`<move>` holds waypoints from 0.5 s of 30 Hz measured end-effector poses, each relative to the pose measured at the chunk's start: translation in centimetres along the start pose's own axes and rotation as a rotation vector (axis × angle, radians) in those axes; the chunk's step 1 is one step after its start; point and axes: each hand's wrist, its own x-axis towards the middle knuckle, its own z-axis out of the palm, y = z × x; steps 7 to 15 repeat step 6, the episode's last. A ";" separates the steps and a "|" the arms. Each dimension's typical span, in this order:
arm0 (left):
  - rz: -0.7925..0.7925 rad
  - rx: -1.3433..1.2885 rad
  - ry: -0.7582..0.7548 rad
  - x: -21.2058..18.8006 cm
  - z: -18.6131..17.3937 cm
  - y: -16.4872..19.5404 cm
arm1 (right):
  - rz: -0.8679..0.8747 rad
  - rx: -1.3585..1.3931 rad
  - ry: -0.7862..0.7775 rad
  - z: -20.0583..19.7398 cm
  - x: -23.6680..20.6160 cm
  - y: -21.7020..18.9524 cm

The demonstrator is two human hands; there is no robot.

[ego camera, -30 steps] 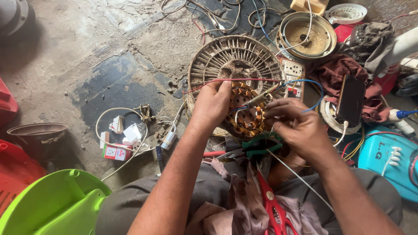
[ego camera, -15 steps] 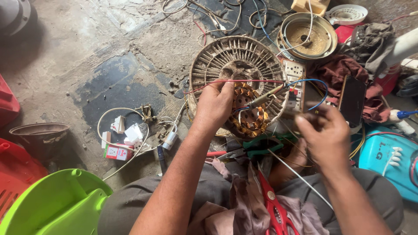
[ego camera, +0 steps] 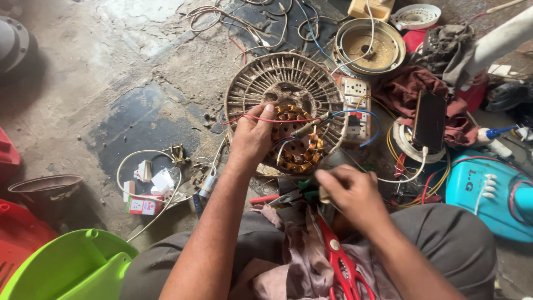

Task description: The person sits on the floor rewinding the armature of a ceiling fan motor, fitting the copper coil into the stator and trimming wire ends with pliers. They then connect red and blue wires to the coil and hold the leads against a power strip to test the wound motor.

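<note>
Bare concrete floor, stained dark in the middle; round slotted fan housing lies flat on it, a metal motor cover just behind. Left: small cartons inside a loop of white cable, green plastic bin; right: white socket board, blue fan base.

The left hand is covering part of the copper-wound stator, while the right hand is hiding whatever its fingers are pinching.

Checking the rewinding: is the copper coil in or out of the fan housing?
In: the copper coil sits inside the round ribbed housing.
</note>
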 end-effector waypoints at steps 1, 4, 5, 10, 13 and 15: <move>-0.004 0.002 -0.005 -0.2 0.1 0.0 | 0.109 -0.019 -0.008 0.6 0.3 0.0; -0.018 0.010 -0.009 -0.1 -0.3 0.3 | 0.099 0.258 -0.015 1.3 1.1 1.4; -0.031 0.006 -0.008 0.0 -0.4 0.3 | 0.041 0.403 -0.017 1.3 1.5 2.4; -0.047 -0.001 -0.006 0.0 -0.2 0.2 | 0.036 0.369 0.009 1.3 1.9 3.4; -0.047 -0.001 -0.006 0.0 -0.2 0.2 | 0.036 0.369 0.009 1.3 1.9 3.4; -0.047 -0.001 -0.006 0.0 -0.2 0.2 | 0.036 0.369 0.009 1.3 1.9 3.4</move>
